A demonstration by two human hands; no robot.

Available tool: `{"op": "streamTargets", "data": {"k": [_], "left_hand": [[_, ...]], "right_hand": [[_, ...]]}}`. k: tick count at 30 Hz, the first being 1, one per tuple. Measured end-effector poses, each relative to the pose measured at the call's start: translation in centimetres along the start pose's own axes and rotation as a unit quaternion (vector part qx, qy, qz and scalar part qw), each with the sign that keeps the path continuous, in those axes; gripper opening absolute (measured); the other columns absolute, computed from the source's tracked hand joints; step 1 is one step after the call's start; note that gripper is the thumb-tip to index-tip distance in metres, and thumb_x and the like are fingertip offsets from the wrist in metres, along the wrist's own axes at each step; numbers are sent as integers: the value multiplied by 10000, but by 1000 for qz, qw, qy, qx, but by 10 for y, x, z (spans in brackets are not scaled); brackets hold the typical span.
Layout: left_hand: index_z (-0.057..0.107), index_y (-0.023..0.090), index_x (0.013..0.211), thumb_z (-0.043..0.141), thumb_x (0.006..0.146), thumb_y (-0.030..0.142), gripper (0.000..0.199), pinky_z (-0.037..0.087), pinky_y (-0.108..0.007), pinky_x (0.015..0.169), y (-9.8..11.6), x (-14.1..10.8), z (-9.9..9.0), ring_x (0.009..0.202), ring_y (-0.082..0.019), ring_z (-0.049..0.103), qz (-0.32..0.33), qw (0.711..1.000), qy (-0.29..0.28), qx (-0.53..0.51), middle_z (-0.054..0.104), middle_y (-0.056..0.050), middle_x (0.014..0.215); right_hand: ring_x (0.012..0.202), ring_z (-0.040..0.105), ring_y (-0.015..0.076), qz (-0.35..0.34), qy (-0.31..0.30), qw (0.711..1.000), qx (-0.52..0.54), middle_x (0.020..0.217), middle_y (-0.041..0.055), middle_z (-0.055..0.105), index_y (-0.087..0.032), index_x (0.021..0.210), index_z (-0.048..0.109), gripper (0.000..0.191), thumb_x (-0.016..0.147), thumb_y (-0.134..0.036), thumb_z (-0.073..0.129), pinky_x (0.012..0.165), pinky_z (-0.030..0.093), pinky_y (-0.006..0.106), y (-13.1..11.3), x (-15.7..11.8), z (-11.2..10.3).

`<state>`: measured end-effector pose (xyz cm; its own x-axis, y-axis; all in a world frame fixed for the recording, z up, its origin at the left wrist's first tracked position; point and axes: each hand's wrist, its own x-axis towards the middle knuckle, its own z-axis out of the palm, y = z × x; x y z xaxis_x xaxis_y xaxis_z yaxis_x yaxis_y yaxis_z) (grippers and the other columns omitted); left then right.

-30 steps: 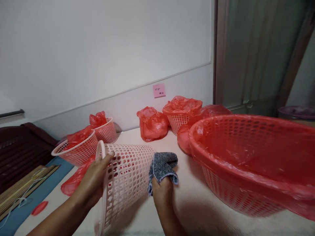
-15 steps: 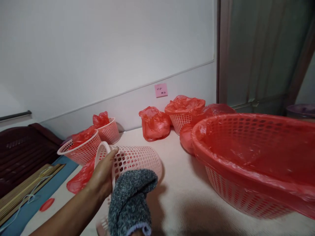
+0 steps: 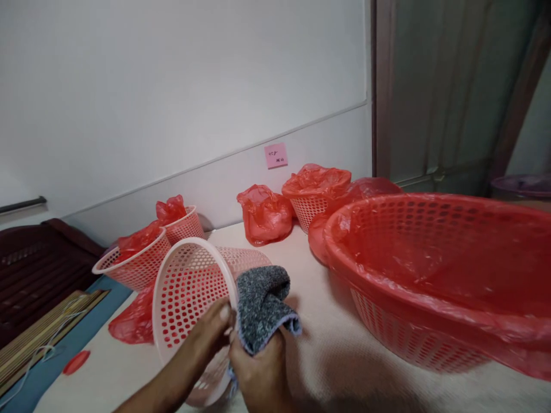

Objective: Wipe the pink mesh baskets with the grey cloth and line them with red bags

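A pink perforated plastic basket (image 3: 189, 281) lies tipped on its side, its round mouth facing me and to the left. My left hand (image 3: 210, 330) grips the rim on its near right side, thumb on the inner wall. In my right hand (image 3: 264, 367) is a dark grey cloth (image 3: 264, 298) with a lilac edge, held bunched against the outside of the basket by the rim. Both hands are closed and almost touch each other. Part of the basket's outer wall is hidden behind the cloth.
A large basket (image 3: 413, 338) lined with a red plastic bag stands at the right. Smaller pink baskets (image 3: 144, 264) with red bags are at the left. By the wall sit a red bag (image 3: 267, 221) and a bag-lined basket (image 3: 312, 209). A red disc (image 3: 76, 362) lies front left.
The basket has turned so that its mouth now shows. My left hand has moved right along the rim, and my right hand with the cloth has shifted right, its fingers now uncovered.
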<state>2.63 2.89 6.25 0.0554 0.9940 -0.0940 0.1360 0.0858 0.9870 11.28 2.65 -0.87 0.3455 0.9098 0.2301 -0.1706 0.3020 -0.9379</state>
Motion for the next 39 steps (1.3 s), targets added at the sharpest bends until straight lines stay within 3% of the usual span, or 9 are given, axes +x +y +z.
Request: {"op": "streamTargets", "data": {"k": [3, 6, 14, 16, 19, 23, 28, 33, 39], "left_hand": [[449, 305, 1357, 621, 732, 605, 714, 411, -494, 1014, -46, -27, -30, 1254, -333, 490, 45, 967, -137, 212, 505, -96, 1412], [409, 386, 1382, 651, 771, 453, 661, 365, -467, 1068, -72, -41, -50, 1289, -312, 462, 146, 892, -141, 403, 490, -65, 1430], [360, 390, 1352, 501, 847, 138, 582, 520, -188, 822, -39, -42, -49, 949, -153, 691, 338, 759, -45, 554, 710, -4, 1126], [391, 383, 1309, 492, 874, 165, 497, 507, -174, 829, -29, -42, -52, 954, -136, 685, 325, 774, 0, 543, 718, 14, 1085], [501, 350, 1198, 504, 899, 269, 310, 523, -176, 779, -10, -38, -51, 880, -130, 690, 262, 851, 83, 448, 721, 25, 1009], [609, 237, 1003, 532, 867, 432, 250, 543, -214, 665, 17, -28, -39, 786, -162, 663, 173, 934, 134, 284, 694, -18, 873], [575, 211, 1010, 574, 818, 514, 359, 517, -247, 714, 29, -21, -24, 823, -172, 623, 98, 969, 115, 196, 662, -19, 890], [600, 224, 1022, 543, 837, 517, 351, 473, -253, 830, 40, -15, -12, 965, -187, 584, 77, 969, 83, 221, 655, -29, 1020], [619, 224, 882, 513, 821, 575, 372, 507, -299, 742, 53, -11, -1, 855, -208, 601, 28, 970, 60, 234, 654, -29, 877]], "right_hand": [[692, 681, 206, 37, -1, 998, 57, 779, 80, 722, -117, 928, 664, 323, 621, -210, 626, 682, 553, 259, -6, 18, -13], [704, 677, 199, 48, -2, 993, 104, 803, 71, 720, -116, 947, 648, 347, 612, -207, 647, 676, 553, 260, -9, 21, -19], [1019, 630, 223, -102, -81, 989, 71, 1034, 101, 696, -164, 1082, 643, 320, 773, -187, 563, 948, 470, 368, 2, 29, -29], [1046, 612, 237, -129, -62, 989, -31, 1061, 110, 688, -175, 1054, 667, 345, 733, -140, 546, 971, 447, 385, 19, 38, -32], [1010, 624, 273, -86, -20, 977, -194, 1017, 150, 697, -150, 1001, 694, 333, 709, -143, 533, 933, 463, 406, 50, 59, -40], [1014, 633, 313, -45, 3, 970, -239, 975, 197, 700, -84, 1013, 681, 341, 746, -174, 488, 910, 473, 440, 71, 78, -51], [1023, 641, 259, -88, -50, 972, -213, 1075, 146, 694, -117, 1098, 660, 423, 700, -132, 517, 911, 494, 358, 48, 38, -34], [1167, 567, 243, -250, -162, 942, -155, 1169, 59, 675, -232, 1223, 614, 601, 646, -77, 551, 1027, 415, 365, 23, -12, -8], [985, 652, 291, -129, -63, 980, -135, 993, 132, 721, -166, 1043, 712, 413, 666, -99, 555, 914, 489, 422, 41, 31, -25]]}}
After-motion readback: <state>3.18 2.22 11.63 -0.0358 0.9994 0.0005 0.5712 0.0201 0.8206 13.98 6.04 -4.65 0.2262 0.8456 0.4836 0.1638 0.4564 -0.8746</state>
